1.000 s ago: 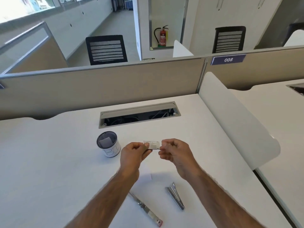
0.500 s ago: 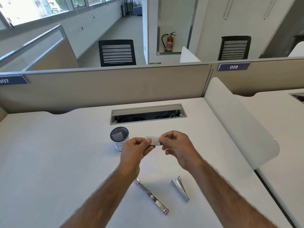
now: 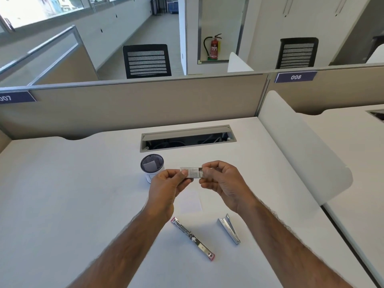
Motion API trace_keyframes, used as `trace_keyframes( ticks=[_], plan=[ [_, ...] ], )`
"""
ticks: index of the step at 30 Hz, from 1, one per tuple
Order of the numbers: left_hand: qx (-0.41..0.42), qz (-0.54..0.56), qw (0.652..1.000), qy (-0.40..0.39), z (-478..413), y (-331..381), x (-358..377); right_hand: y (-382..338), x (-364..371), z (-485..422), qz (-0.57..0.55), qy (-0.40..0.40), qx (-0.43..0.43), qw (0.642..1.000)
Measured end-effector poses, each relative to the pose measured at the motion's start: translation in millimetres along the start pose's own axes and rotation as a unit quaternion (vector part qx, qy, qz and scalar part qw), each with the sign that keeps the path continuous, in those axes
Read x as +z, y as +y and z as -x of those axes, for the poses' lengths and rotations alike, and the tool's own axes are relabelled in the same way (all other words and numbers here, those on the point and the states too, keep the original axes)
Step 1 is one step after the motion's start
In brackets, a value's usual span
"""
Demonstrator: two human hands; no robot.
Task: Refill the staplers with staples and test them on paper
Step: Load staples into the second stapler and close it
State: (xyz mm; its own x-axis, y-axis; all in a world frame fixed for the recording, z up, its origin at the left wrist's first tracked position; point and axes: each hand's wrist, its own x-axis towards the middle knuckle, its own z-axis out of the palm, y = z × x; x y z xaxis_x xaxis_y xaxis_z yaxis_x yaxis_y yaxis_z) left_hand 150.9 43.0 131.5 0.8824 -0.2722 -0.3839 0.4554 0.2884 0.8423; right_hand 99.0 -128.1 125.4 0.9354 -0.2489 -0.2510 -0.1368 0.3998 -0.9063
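Note:
Above the desk I hold a small staple box point(image 3: 192, 173) between both hands. My left hand point(image 3: 168, 187) pinches its left end. My right hand point(image 3: 221, 179) grips the right end, where an inner tray sticks out a little. Below my hands a white sheet of paper point(image 3: 190, 201) lies flat. Near the front, a long stapler point(image 3: 193, 239) with pink ends lies unfolded flat. To its right lies a shorter shiny stapler point(image 3: 229, 228), slightly open at its far end.
A mesh pen cup point(image 3: 152, 168) stands just left of my hands. An open cable slot point(image 3: 188, 138) cuts the white desk point(image 3: 62, 194) behind them. A curved white divider point(image 3: 301, 146) bounds the right side, a beige partition point(image 3: 145, 104) the back.
The camera view has tilted up and shifted. My hands keep the staple box between them, and the inner tray now shows at the right end.

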Motion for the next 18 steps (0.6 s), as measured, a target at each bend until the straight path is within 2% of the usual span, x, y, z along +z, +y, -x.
trace_keyframes(
  ticks=[5,18],
  plan=[
    [0.001,-0.009,1.0,-0.003,2.4,-1.2,0.4,-0.7,-0.5,1.5,0.03,-0.001,0.008,1.0],
    [-0.008,-0.016,1.0,0.009,3.7,-4.9,1.6,-1.3,-6.2,2.8,-0.024,0.006,0.062,0.998]
  ],
)
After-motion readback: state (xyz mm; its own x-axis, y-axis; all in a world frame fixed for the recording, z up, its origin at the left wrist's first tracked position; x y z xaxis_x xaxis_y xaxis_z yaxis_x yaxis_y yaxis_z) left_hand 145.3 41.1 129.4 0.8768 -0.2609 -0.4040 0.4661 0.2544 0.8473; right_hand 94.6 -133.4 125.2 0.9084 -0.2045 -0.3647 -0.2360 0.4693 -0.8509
